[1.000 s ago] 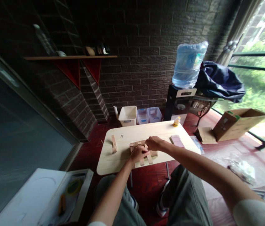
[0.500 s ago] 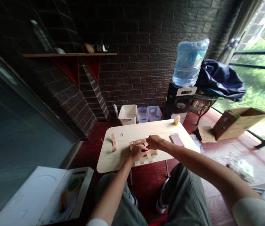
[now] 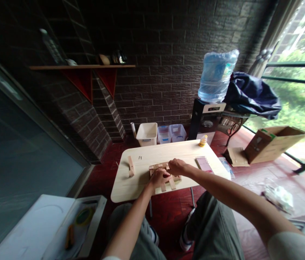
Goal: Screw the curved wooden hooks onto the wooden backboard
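Note:
A small assembly of light wooden slats (image 3: pixel 168 182) lies near the front edge of a pale wooden table (image 3: pixel 147 157). My left hand (image 3: pixel 158 177) rests on the assembly's left side with fingers curled over the slats. My right hand (image 3: pixel 177 167) presses on its top right part, fingers closed on a slat. Both hands cover the middle of the assembly. A single loose wooden piece (image 3: pixel 131 166) lies on the table to the left, apart from the hands.
A small yellow bottle (image 3: pixel 203 140) stands at the table's far right corner and a flat card (image 3: pixel 204 163) lies at its right. White and clear bins (image 3: pixel 147 133) sit behind the table. An open white box (image 3: pixel 82 224) with tools is at front left. A cardboard box (image 3: pixel 273 141) lies right.
Both hands stay on the wooden assembly with only slight finger shifts. The view has tilted a little.

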### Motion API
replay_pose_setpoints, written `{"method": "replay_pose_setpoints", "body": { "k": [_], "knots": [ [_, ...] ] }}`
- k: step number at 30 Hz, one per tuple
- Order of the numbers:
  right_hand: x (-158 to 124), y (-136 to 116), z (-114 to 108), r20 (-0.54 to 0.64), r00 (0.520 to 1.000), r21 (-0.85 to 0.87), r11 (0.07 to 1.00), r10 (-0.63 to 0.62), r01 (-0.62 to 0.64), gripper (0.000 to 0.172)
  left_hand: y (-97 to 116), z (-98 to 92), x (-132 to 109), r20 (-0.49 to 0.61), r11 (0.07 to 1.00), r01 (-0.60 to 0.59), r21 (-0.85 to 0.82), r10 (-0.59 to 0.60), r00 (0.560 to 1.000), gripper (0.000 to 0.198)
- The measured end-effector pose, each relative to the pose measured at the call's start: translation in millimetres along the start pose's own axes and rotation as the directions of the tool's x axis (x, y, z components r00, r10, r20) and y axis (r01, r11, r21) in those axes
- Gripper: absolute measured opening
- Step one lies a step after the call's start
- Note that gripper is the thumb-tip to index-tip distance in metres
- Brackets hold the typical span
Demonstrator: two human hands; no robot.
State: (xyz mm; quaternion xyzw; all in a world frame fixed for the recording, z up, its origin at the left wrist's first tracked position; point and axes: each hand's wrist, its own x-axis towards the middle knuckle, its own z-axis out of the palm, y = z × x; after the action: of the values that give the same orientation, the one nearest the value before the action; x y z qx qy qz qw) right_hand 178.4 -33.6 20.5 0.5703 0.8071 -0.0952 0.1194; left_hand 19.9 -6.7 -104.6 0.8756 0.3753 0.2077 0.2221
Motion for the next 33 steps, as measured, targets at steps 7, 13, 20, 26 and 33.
{"method": "replay_pose_setpoints", "body": {
  "k": [7, 13, 20, 26, 33],
  "knots": [
    [-1, 5, 0, -0.051, 0.971, -0.133, 0.965, -0.234, 0.225, 0.031, 0, -1.1, -2, -0.003, 0.999, -0.045, -0.014, 0.045, 0.999, 0.017],
    [1, 2, 6, -0.09, 0.989, -0.111, 0.988, -0.121, 0.111, 0.033, -4, -0.5, -1, 0.0, 0.998, -0.035, -0.043, 0.035, 0.999, 0.019],
    [-8, -7, 8, -0.13, 0.974, -0.13, 0.977, -0.187, 0.17, 0.035, -4, 1.0, -1, 0.013, 0.995, -0.039, -0.096, 0.041, 0.999, 0.019],
    [-3, -12, 8, -0.119, 0.991, -0.057, 0.997, -0.059, 0.053, 0.035, -7, 3.9, -1, 0.013, 0.996, -0.021, -0.088, 0.023, 1.0, 0.022],
    [-7, -14, 6, -0.141, 0.99, 0.01, 1.0, -0.013, 0.015, 0.043, -7, 4.4, 1, 0.024, 1.0, 0.014, -0.018, -0.014, 1.0, 0.025]
  ]
}}
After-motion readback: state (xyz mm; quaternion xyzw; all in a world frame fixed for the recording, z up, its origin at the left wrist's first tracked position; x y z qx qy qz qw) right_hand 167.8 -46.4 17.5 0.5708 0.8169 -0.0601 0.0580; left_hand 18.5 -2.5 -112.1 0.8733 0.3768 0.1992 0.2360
